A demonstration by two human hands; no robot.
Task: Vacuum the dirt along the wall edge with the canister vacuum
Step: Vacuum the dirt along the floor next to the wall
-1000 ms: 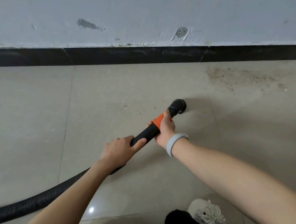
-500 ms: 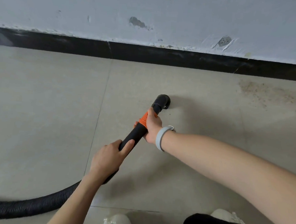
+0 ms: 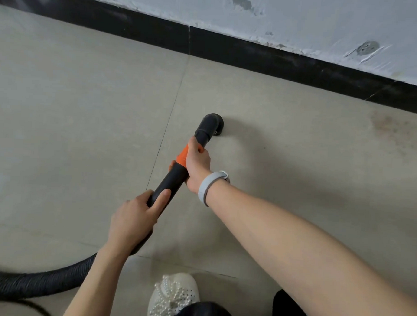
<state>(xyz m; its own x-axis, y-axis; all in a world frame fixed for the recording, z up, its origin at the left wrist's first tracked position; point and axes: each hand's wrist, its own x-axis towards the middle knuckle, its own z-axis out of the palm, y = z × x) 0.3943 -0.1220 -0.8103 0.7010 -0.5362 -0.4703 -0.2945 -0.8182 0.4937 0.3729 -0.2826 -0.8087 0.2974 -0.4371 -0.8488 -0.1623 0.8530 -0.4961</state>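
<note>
Evidently you were only partway: your right hand [image 3: 197, 163] gripped the orange collar [image 3: 183, 156], your left hand [image 3: 134, 218] wrapped the wand [image 3: 170, 181], nozzle [image 3: 211, 124] mid-frame on the tile. A dirt patch [image 3: 397, 134] at right, near the baseboard [image 3: 256, 55], remained unvacuumed.

Beige tiled floor [image 3: 84, 103], black baseboard [image 3: 256, 54], scuffed pale wall [image 3: 306, 18]
</note>
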